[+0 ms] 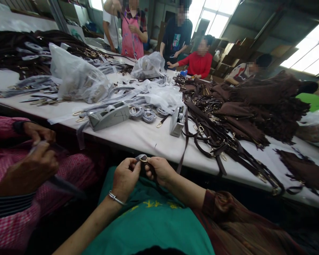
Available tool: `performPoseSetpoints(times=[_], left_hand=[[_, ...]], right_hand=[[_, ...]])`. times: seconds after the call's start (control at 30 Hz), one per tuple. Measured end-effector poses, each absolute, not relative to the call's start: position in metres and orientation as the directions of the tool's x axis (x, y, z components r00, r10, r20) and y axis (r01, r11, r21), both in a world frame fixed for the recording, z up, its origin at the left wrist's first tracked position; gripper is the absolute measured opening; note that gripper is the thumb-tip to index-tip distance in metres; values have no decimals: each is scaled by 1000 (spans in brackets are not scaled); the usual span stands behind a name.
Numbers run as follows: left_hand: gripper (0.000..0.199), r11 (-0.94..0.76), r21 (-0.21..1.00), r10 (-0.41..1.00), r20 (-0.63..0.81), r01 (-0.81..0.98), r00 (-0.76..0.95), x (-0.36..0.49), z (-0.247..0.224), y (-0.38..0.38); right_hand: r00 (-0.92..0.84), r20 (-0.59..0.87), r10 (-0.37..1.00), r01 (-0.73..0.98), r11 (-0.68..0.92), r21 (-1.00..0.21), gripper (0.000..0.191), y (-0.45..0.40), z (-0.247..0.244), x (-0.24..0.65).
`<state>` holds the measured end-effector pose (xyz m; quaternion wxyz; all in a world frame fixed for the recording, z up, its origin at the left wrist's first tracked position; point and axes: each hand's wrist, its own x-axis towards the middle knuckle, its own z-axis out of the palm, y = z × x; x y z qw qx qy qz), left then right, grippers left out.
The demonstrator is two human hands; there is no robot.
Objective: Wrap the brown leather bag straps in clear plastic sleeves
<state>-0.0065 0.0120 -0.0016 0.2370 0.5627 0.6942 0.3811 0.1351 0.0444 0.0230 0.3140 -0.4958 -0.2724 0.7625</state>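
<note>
Over my green apron [159, 219], just short of the table edge, both hands meet at a gold metal ring [143, 160]. Translucent wrapping [140, 156] shows around the strap at the ring. My left hand [126, 177], with a silver bangle at its wrist, pinches the wrapped strap on the left. On the right, my right hand [161, 170] has thumb and fingers closed at the ring, and a dark strap hangs below it. The strap's lower part is lost against the dark background.
Tape dispensers [110, 116] [177, 122] stand near the white table's [146, 136] front edge. Dark straps [210, 138] and brown bags [255, 95] pile up at right. Plastic bags [79, 76] lie at left. A neighbour's hands [33, 163] work at far left; several people stand or sit beyond.
</note>
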Motion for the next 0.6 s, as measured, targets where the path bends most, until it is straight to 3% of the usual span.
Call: performPoseSetpoints(times=[0.47, 0.6], left_hand=[[19, 9, 845, 956, 150, 535, -253, -4, -2, 16], [16, 107, 852, 955, 56, 513, -291, -3, 5, 18]], right_hand=[[-305, -623, 721, -217, -689, -691, 17, 41, 22, 136], [-282, -584, 761, -229, -645, -730, 15, 38, 24, 133]])
